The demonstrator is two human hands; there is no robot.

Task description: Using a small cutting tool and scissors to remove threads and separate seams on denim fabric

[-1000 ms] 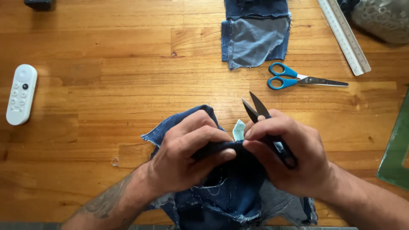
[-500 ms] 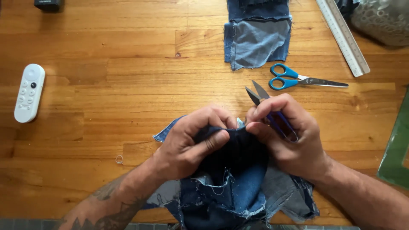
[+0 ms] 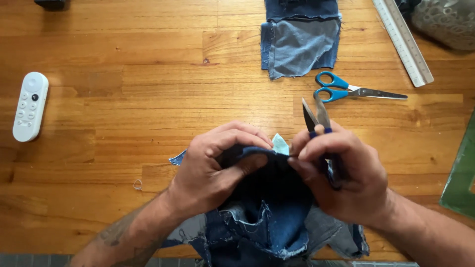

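— What colour is the cloth [image 3: 269,198] at the table's [image 3: 123,99] near edge?
— Dark blue denim, paler inside, with a light turquoise scrap [image 3: 280,144] at the fold.
— And the scissors [image 3: 354,92] toward the far right corner?
— Bright blue handles, silver blades. The remote [image 3: 30,106] by the left edge is white; the table is honey-brown wood.

A white remote [image 3: 30,106] lies near the left edge of the wooden tabletop [image 3: 123,74]. At the top centre sits a folded denim scrap [image 3: 302,42], its paler inside facing up. Just right of it lie blue-handled scissors [image 3: 354,92], blades pointing right. A clear ruler [image 3: 403,42] runs slantwise beyond them, with a grey patterned object [image 3: 445,22] in the top right corner. A green mat [image 3: 460,178] shows at the right edge.
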